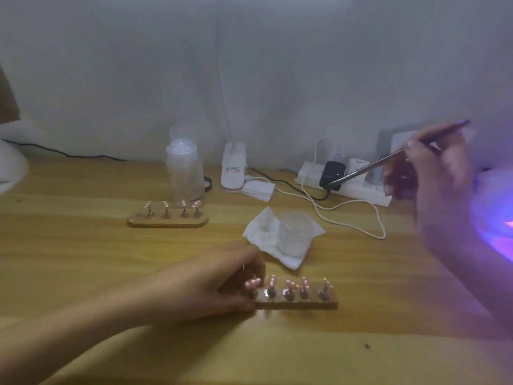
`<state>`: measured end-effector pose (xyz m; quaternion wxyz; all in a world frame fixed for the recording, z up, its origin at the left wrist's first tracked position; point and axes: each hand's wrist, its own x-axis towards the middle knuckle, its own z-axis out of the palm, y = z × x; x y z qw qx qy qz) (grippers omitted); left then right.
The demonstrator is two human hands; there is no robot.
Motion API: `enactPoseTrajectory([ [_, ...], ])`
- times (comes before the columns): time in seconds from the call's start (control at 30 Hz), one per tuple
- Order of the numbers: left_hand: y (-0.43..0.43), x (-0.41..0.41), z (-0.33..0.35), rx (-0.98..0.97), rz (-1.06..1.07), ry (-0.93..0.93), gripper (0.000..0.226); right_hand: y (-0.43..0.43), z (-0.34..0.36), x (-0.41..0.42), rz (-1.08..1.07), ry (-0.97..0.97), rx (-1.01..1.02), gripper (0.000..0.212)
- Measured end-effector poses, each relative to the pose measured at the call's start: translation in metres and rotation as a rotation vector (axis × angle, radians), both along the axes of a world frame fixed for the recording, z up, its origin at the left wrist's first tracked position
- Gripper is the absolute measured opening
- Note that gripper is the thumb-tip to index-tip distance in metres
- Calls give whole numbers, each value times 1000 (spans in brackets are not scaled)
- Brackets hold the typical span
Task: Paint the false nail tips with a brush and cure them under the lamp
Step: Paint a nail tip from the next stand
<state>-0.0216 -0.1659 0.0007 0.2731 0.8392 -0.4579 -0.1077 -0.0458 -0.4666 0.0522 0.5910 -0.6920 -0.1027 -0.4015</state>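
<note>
Left forearm enters from the lower left; left hand [222, 284] lies on the wooden table [83, 245], fingers curled round the left end of the near holder [297, 304], thumb along its front edge. Holder is a wooden strip lying flat, carrying five pink nail tips [288, 286] on small dark stands in a row. Picture soft; paint detail on the tips not readable.

Just behind the holder: a white tissue [258, 229] spread flat, with a clear glass cup [295, 234] standing on it.

Right side: right hand [433, 173], motion-blurred, raised above the table, fingers pinching a brush [369, 165]. Its thin metal shaft slants down and left, tip over the power strip [347, 187]. Lamp [497, 207] at the right edge, glowing purple, mostly cut off by the frame.

Farther back, left of centre: far holder [168, 219], wooden with rounded ends, four tips upright. Clear bottle [184, 170] stands right behind it. White cable [347, 218] loops from the strip across the table by the wall.
</note>
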Motion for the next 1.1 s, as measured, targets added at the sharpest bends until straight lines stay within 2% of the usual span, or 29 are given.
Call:
enactPoseTrajectory([
  [0.1, -11, 1, -1, -16, -5, 51, 22, 18, 1, -3, 91, 15, -141, 17],
  [0.23, -4, 0, -11, -156, 67, 233, 25, 20, -7, -2, 194, 99, -213, 13],
  [0.33, -3, -1, -17, -234, 90, 247, 22, 18, -14, 3, 242, 193, -210, 7],
  [0.43, -4, -3, -22, -303, 112, 253, 6, 17, -23, 7, 284, 243, -247, 3],
  [0.5, -5, -5, -23, -339, 118, 259, 6, 17, -27, 9, 294, 254, -266, 5],
  [0.63, -6, -10, -23, -351, 68, 69, 13, 17, -33, 12, 298, 275, -327, 3],
  [0.73, -7, -15, -24, -344, 61, -82, 14, 17, -38, 12, 323, 295, -353, 10],
  [0.9, -5, -12, -13, -434, 107, -66, 11, 15, -41, 13, 349, 314, -278, 2],
  [1.1, -12, 6, 17, -454, 147, -172, 8, 0, -33, 11, 332, 273, -135, 3],
])
